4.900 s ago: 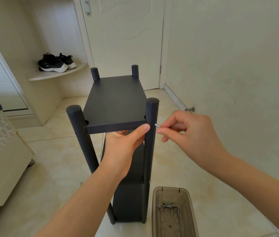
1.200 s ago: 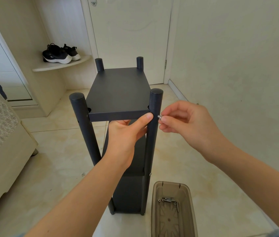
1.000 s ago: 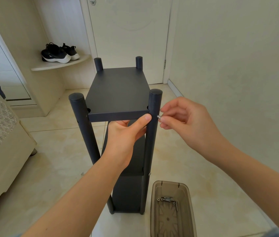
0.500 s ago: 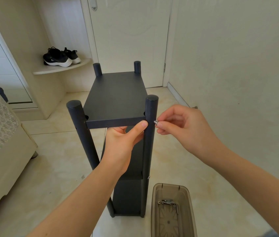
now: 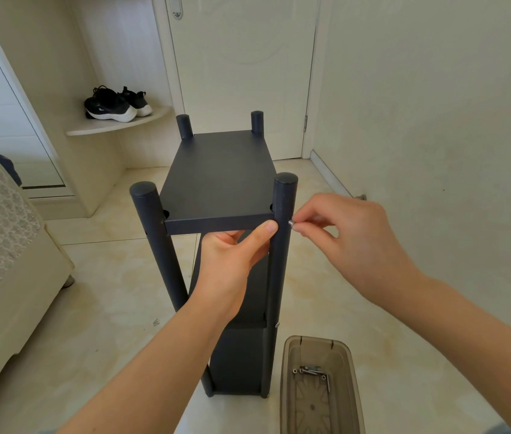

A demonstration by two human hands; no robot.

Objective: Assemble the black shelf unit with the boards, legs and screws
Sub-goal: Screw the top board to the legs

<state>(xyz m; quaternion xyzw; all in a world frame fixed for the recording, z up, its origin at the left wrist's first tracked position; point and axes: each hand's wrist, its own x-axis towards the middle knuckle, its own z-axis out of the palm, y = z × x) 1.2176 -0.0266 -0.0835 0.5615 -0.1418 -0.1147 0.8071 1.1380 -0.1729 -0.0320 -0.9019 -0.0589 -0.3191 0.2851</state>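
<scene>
Silver screw (image 5: 291, 223), pinched by the right hand (image 5: 351, 242), is now sunk into the near right leg (image 5: 279, 277); the top board (image 5: 219, 177) is gripped by the left hand (image 5: 232, 270); this corner is judged nearly fastened.

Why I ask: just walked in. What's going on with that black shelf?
A person is assembling the black shelf unit. Their left hand grips the front edge of the top board beside the near right leg, while the right hand pinches a silver screw against that leg's side, level with the board. Spare screws lie in a brown box on the floor.
</scene>
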